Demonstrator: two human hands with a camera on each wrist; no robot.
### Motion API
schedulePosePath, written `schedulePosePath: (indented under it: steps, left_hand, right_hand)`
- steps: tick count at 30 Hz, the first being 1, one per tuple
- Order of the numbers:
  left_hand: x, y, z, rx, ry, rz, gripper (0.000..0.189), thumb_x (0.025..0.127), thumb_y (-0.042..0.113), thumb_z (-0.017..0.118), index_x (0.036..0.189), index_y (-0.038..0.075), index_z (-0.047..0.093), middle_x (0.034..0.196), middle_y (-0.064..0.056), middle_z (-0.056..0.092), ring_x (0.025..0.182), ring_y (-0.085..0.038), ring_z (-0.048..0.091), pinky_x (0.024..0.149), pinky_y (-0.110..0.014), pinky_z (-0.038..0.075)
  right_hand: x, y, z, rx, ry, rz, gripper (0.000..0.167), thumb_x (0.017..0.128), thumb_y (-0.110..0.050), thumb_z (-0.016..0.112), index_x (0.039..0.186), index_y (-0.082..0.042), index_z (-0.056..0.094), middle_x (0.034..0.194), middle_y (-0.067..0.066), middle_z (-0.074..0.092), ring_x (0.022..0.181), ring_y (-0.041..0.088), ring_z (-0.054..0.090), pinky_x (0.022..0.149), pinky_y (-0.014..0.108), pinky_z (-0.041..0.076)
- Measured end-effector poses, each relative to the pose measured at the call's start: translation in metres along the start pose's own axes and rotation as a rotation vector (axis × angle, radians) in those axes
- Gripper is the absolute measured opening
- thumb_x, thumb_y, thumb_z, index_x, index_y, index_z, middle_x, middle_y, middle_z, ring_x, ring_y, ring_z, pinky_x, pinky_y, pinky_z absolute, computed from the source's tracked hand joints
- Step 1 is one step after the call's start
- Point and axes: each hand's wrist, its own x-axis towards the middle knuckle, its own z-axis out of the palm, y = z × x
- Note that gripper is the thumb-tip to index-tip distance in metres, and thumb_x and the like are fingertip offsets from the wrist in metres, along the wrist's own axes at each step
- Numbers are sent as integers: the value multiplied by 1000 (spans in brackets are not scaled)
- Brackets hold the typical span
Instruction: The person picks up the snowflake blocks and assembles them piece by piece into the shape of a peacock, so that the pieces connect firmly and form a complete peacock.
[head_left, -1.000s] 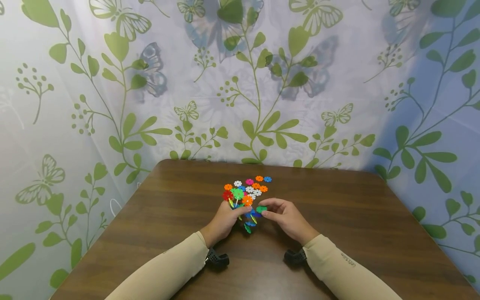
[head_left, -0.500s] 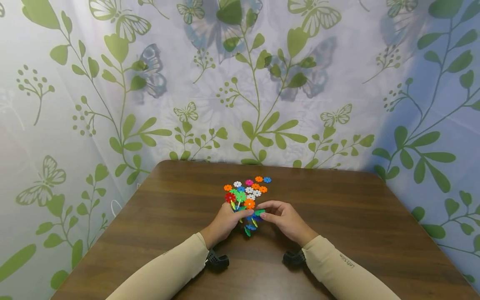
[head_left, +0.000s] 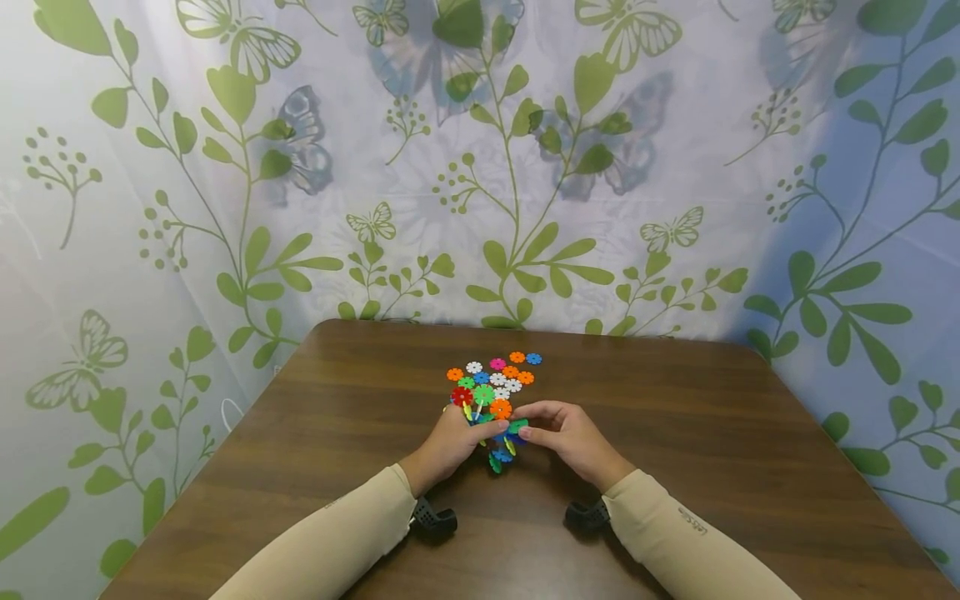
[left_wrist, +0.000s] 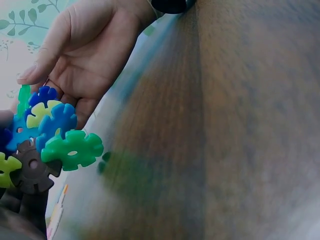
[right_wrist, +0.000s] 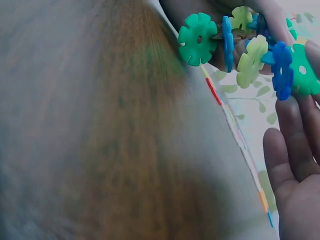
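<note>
My left hand (head_left: pixel 448 440) holds a built cluster of notched plastic flower discs (left_wrist: pixel 57 120), slotted together edge to edge. A red disc (head_left: pixel 461 396), a light green disc (head_left: pixel 483 394) and an orange disc (head_left: pixel 500 408) stand at its far side. Blue, yellow-green, green and dark brown discs (left_wrist: pixel 34 167) show lower down in the left wrist view. From the right, my right hand (head_left: pixel 576 435) pinches a green disc (right_wrist: pixel 303 70) between thumb and fingers. That disc meets a blue disc (right_wrist: pixel 283 71) of the cluster; how deep their slots engage is unclear.
Beyond the hands, several loose flower discs lie flat on the brown wooden table (head_left: pixel 675 433), among them a white one (head_left: pixel 498 379), a pink one (head_left: pixel 498 364) and a blue one (head_left: pixel 533 359). A leaf-printed curtain (head_left: pixel 420 167) hangs behind the table.
The green disc in my right hand has come down and left against the cluster. My left hand has tilted the cluster slightly right and nearer. The loose discs have stayed put.
</note>
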Motion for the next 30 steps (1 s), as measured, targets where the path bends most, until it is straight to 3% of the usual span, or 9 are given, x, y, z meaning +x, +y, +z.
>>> schedulePosePath:
  steps: [5, 12, 19, 26, 30]
  left_hand:
    - [0, 0, -2, 18, -18, 5, 54, 94, 34, 83, 134, 4, 63, 122, -1, 72, 113, -21, 67, 103, -38, 51]
    - [-3, 3, -2, 64, -42, -9, 45, 96, 33, 81, 127, 2, 67, 115, -2, 74, 105, -21, 68, 97, -36, 55]
    - [-3, 4, -1, 79, -9, -30, 49, 95, 37, 82, 128, 3, 67, 116, -1, 74, 108, -20, 68, 100, -38, 54]
    - [-2, 6, 1, 18, 7, -48, 57, 94, 39, 83, 133, 4, 63, 119, -3, 73, 109, -22, 69, 100, -37, 54]
    - [1, 5, 1, -93, 5, -33, 53, 94, 33, 83, 134, 4, 62, 120, -6, 73, 110, -24, 69, 98, -35, 55]
  right_hand:
    - [0, -2, 1, -17, 4, 15, 27, 98, -14, 78, 124, -7, 77, 123, 8, 74, 114, 33, 66, 93, 32, 56]
    - [-1, -6, -1, -42, -1, 23, 28, 97, -17, 80, 124, -6, 77, 123, 7, 74, 113, 30, 66, 93, 32, 55]
    - [1, -4, 0, -62, 3, 16, 28, 98, -20, 79, 123, -7, 78, 121, 6, 75, 110, 29, 66, 91, 33, 55]
    - [2, -5, 3, -59, 24, 19, 27, 99, -23, 78, 123, -10, 78, 123, 4, 74, 113, 28, 66, 94, 33, 54]
    - [2, -5, 5, -17, 47, 23, 34, 100, -23, 76, 130, -8, 74, 127, 5, 72, 114, 29, 65, 94, 32, 55]
